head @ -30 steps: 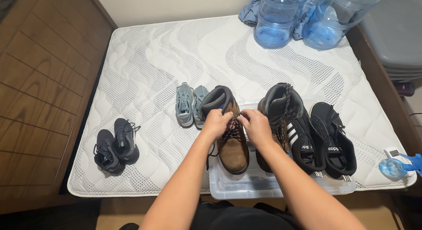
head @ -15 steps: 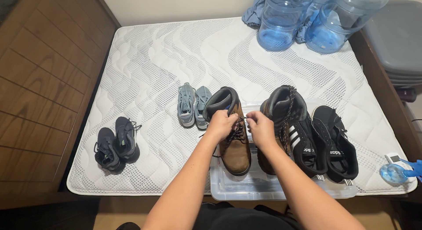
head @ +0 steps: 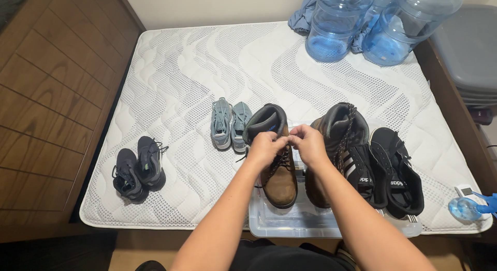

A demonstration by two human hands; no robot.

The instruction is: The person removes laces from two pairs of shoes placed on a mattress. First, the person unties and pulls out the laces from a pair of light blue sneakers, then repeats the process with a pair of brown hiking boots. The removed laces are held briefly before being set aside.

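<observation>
Both hands have drawn closer together since a moment ago, now nearly touching above the boot's tongue; the left hand (head: pixel 265 147) pinches the dark lace (head: pixel 283 158) of the brown boot (head: pixel 275 162), fingers closed on it; the right hand (head: pixel 309 144) is likewise closed on the lace; the boot stands under both hands on a clear plastic lid (head: pixel 300 222); its partner boot (head: pixel 334 147) sits just right of the right hand; small grey-blue shoes (head: pixel 228 124) lie just left of the left hand.

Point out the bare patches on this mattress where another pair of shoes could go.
Free: the wide stretch of mattress behind the small grey-blue shoes, and the strip between them and the dark small shoes. Crowded: the near right, around brown boots, black sneakers, both hands.
</observation>
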